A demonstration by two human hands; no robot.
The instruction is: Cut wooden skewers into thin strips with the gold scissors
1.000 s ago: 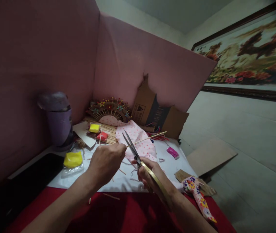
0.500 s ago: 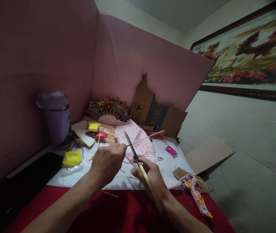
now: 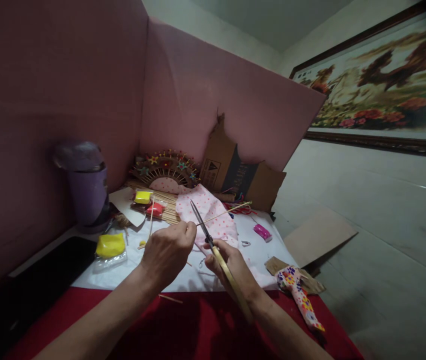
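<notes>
My left hand [image 3: 170, 248] is closed around the near end of a thin bamboo stick [image 3: 228, 211], which points up and to the right. In my right hand [image 3: 233, 267] is a pair of scissors [image 3: 218, 257] with pale yellow handles. The scissor blades cross the stick just beyond my left fingers, and the stick appears to lie between them. Behind both hands lies pink dotted cloth [image 3: 220, 225]. A decorated half-round fan shape [image 3: 166, 172] with colourful flowers stands at the back, by a bundle of bamboo sticks [image 3: 170, 214].
Yellow clay [image 3: 110, 245] and a black phone-like slab [image 3: 57, 262] lie at left, near a purple tumbler [image 3: 87, 190]. Cut cardboard [image 3: 231, 172] leans on the pink partition. At right are a pink packet [image 3: 262, 232] and a flower-patterned cloth piece [image 3: 299, 295].
The view has shifted slightly, so the scene sits a little further left. Both hands keep nearly the same pose, with the stick and scissors still held.
</notes>
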